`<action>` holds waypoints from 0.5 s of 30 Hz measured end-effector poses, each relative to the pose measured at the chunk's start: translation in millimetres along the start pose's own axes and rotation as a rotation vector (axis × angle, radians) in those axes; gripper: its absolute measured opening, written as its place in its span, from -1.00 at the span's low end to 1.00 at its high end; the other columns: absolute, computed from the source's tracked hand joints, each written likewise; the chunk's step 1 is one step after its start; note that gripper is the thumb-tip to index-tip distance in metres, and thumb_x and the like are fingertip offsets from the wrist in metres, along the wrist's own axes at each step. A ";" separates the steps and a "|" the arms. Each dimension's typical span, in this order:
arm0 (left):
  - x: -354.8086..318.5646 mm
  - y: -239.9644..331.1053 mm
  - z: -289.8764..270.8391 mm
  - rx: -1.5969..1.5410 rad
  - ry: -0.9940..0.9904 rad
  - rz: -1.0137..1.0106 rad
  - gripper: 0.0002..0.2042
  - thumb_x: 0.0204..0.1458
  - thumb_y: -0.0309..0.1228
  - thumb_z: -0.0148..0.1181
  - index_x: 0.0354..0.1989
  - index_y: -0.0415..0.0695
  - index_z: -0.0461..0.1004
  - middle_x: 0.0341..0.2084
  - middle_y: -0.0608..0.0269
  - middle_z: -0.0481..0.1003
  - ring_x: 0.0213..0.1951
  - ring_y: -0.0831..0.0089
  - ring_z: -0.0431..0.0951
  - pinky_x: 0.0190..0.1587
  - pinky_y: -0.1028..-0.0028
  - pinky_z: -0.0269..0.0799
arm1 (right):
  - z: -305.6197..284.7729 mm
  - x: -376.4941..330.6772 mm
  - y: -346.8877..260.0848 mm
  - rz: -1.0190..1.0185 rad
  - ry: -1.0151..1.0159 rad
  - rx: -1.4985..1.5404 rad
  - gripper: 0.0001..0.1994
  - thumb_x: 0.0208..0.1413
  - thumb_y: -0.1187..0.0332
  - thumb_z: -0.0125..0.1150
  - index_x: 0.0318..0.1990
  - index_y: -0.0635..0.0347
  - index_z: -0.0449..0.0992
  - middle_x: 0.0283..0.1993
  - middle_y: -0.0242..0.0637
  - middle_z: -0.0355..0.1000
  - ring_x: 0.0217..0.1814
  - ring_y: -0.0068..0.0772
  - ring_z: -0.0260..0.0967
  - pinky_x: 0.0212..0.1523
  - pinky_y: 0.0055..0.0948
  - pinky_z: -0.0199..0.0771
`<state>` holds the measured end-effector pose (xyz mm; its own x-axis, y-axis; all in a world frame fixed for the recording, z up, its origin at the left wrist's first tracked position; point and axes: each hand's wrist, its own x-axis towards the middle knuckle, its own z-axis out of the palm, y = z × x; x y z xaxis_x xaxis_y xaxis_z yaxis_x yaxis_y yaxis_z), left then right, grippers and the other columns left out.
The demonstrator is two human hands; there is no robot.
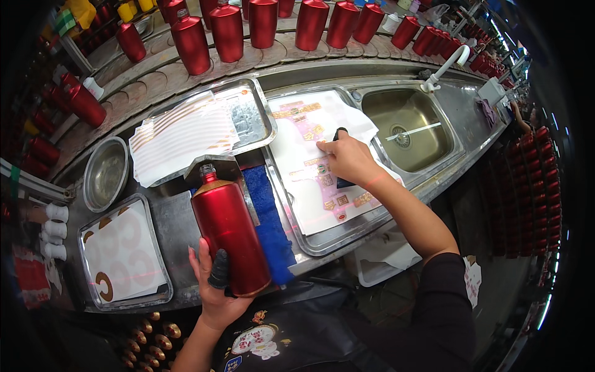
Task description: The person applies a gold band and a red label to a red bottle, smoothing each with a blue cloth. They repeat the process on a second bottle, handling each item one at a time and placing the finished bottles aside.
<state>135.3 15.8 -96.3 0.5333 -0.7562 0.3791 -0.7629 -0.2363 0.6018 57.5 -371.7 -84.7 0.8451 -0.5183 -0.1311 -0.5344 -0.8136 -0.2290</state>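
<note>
My left hand [215, 291] is wrapped round the lower part of a glossy red bottle [230, 232]. The bottle leans slightly, its bare threaded neck up and a gold band at its shoulder. Black covering wraps one finger of this hand. To the right, my right hand [349, 158] is bent over a white sheet of pink and gold decals [325, 192], fingertips at the sheet. A black-tipped finger shows there too. Something dark sits under the palm; the hand hides most of it. The sheet lies on a metal tray [314, 247].
Behind, red bottles [226, 34] line a slatted conveyor [273, 59]. Striped sheets [180, 139] fill another tray; ring-shaped decals [124, 251] lie in a third at left. A round metal bowl [105, 173], blue cloth [268, 217] and sink [406, 127] with a white tap [449, 65] surround the work.
</note>
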 end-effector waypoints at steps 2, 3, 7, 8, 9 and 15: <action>-1.6 -1.3 0.7 -0.018 -0.009 -0.015 0.11 -0.29 -0.10 0.67 0.50 -0.01 0.13 0.50 -0.24 -0.01 0.43 -0.09 0.21 0.45 -0.22 -0.22 | 0.2 1.4 2.3 0.009 -0.020 -0.012 -0.64 0.11 0.39 0.14 0.05 -0.06 0.68 -0.08 0.04 0.44 -0.11 0.10 0.53 -0.04 -0.11 0.55; -2.4 -2.0 1.3 -0.046 -0.016 -0.029 0.08 -0.28 -0.08 0.66 0.48 0.00 0.16 0.50 -0.24 -0.04 0.45 -0.08 0.16 0.43 -0.29 -0.27 | 0.4 3.5 3.2 0.001 -0.002 -0.011 -0.64 0.10 0.39 0.14 0.04 -0.05 0.69 -0.09 0.03 0.44 -0.10 0.09 0.53 -0.04 -0.11 0.55; -3.8 -3.1 2.3 -0.072 -0.012 -0.028 0.04 -0.26 -0.09 0.65 0.47 0.01 0.19 0.51 -0.23 -0.05 0.48 -0.07 0.13 0.42 -0.35 -0.34 | -0.6 22.4 6.6 -0.037 0.170 0.098 -0.74 0.10 0.39 0.18 -0.10 0.02 0.73 -0.16 -0.04 0.47 -0.16 0.05 0.52 -0.09 -0.16 0.53; -3.6 -2.9 1.8 -0.073 -0.015 -0.029 0.04 -0.26 -0.10 0.65 0.47 0.02 0.19 0.51 -0.23 -0.05 0.48 -0.07 0.13 0.42 -0.35 -0.34 | -1.0 28.8 7.7 -0.030 0.198 0.100 -0.76 0.09 0.36 0.21 -0.11 0.04 0.72 -0.15 -0.04 0.47 -0.15 0.04 0.52 -0.08 -0.16 0.53; -3.1 -2.4 1.1 -0.073 -0.014 -0.028 0.04 -0.26 -0.10 0.65 0.47 0.02 0.19 0.51 -0.23 -0.05 0.48 -0.07 0.13 0.42 -0.35 -0.34 | -1.6 35.1 9.3 -0.041 0.231 0.123 -0.77 0.09 0.34 0.24 -0.13 0.06 0.72 -0.14 -0.05 0.48 -0.14 0.03 0.52 -0.07 -0.16 0.53; -0.5 0.9 -2.6 0.006 -0.015 -0.012 0.14 -0.32 -0.19 0.70 0.52 0.05 0.09 0.47 -0.13 0.09 0.35 -0.06 0.29 0.44 -0.11 0.01 | 5.0 47.3 23.0 0.138 0.140 0.058 -0.60 -0.03 0.17 0.44 -0.03 0.10 0.65 -0.08 -0.04 0.49 -0.05 0.03 0.52 -0.02 -0.18 0.52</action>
<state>135.4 17.6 -94.1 0.5366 -0.7624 0.3617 -0.7590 -0.2487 0.6017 85.2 -413.6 -100.9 0.7517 -0.6587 -0.0312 -0.6403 -0.7177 -0.2737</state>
